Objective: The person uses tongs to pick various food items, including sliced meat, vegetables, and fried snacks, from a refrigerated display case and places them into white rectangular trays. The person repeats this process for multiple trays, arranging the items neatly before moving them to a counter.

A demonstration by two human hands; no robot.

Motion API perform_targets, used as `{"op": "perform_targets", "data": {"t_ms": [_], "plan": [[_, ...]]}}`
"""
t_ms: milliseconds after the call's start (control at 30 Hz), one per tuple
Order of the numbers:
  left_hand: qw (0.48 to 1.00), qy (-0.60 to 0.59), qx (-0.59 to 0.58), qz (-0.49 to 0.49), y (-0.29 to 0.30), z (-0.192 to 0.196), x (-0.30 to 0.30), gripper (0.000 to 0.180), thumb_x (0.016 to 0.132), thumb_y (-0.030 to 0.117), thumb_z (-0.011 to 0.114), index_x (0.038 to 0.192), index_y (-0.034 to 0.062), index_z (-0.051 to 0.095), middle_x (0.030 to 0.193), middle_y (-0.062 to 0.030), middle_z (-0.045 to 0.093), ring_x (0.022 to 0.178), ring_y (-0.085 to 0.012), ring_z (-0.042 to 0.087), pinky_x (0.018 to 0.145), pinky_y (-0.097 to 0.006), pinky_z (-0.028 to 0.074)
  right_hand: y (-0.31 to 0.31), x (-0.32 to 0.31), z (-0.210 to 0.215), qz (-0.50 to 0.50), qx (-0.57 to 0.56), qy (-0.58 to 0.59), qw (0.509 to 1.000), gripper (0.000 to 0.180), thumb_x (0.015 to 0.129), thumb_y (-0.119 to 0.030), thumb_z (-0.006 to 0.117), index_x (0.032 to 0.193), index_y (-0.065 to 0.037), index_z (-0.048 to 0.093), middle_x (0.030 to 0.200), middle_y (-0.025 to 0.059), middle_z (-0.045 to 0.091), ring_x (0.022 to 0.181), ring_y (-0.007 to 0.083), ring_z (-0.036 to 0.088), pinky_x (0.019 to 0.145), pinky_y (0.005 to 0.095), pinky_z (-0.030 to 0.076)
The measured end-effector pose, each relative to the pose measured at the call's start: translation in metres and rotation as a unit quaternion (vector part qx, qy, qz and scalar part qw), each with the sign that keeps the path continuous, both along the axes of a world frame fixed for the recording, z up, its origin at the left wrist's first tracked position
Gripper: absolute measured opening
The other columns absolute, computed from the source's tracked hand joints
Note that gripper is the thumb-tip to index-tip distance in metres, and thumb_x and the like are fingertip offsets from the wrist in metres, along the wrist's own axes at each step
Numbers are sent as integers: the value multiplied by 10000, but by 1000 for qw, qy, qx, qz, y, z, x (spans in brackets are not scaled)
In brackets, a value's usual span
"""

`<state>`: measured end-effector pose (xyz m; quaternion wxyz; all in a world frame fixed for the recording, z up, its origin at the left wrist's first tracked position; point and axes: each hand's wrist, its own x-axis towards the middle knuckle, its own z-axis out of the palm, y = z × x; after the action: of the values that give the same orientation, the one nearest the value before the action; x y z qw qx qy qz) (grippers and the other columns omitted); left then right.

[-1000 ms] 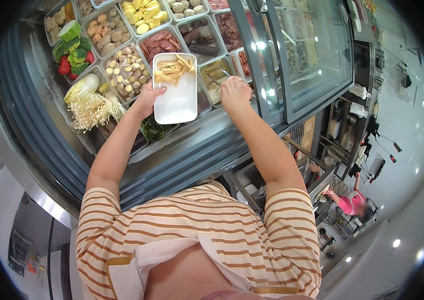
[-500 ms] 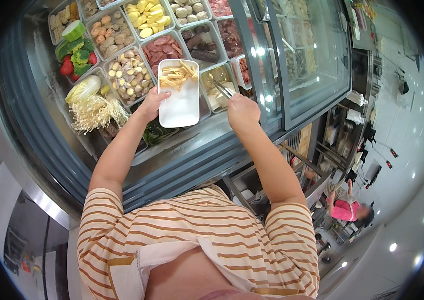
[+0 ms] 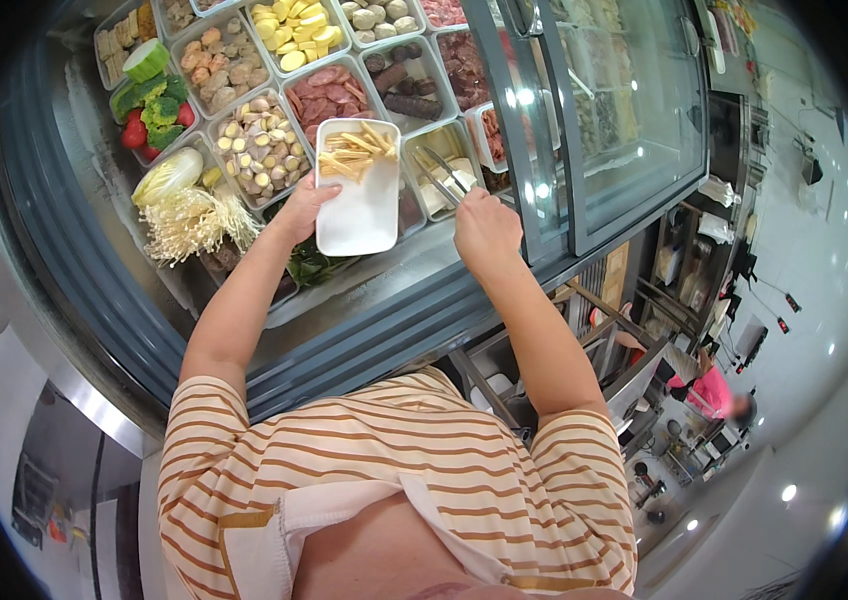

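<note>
The white rectangular plastic tray [image 3: 356, 190] with a small heap of pale yellow strips [image 3: 359, 150] at its far end is hovering over the metal food pans of the refrigerated display case [image 3: 94, 270], just beside the pan of round pale balls [image 3: 259, 145]. It is looking light and stiff but smooth, so it is probably slippery, and with the load sitting at the far end it is likely wanting to tip away; a hold on the near long edge with the thumb on top seems soundest. The left hand [image 3: 306, 200] is gripping it exactly there, fingers curled under the rim. The right hand [image 3: 484, 225] is closing its fingers round the metal tongs [image 3: 441, 172], whose tips are dipping into the pan of pale slices [image 3: 444, 170]; the tongs are thin, rigid and springy. Farther left, white enoki mushrooms [image 3: 189, 220] and a cabbage [image 3: 166, 175] are lying, and the glass sliding door [image 3: 604, 100] is standing to the right.
</note>
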<state>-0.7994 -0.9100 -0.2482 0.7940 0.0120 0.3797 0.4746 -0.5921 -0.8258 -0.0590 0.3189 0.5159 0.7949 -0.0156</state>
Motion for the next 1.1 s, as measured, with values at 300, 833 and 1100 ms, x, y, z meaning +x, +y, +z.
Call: {"op": "perform_targets", "data": {"t_ms": [300,833,1100], "plan": [[999,25,-27,-6,-4,9,-7,345,840,27,566,1176,48,490,1083,-89,607,950,-195,618,850,-356,511,46,0,-78,-178,-128,23,975,235,774,-123,520,922,-38,681,1025,164,650,979,297,623,828,394,496],[999,10,-23,-24,-5,6,-2,369,839,45,582,1194,52,481,1098,-80,604,976,-179,605,874,-342,494,41,13,-95,-258,-87,52,961,288,764,-206,571,963,-17,658,986,177,653,956,319,626,829,397,494],[1000,22,-16,-2,2,2,6,349,842,29,570,1182,21,491,1085,-99,613,933,-195,629,845,-347,514,11,23,-43,-97,2,64,993,201,785,-146,521,811,30,616,758,198,653,749,311,667,646,380,532]]}}
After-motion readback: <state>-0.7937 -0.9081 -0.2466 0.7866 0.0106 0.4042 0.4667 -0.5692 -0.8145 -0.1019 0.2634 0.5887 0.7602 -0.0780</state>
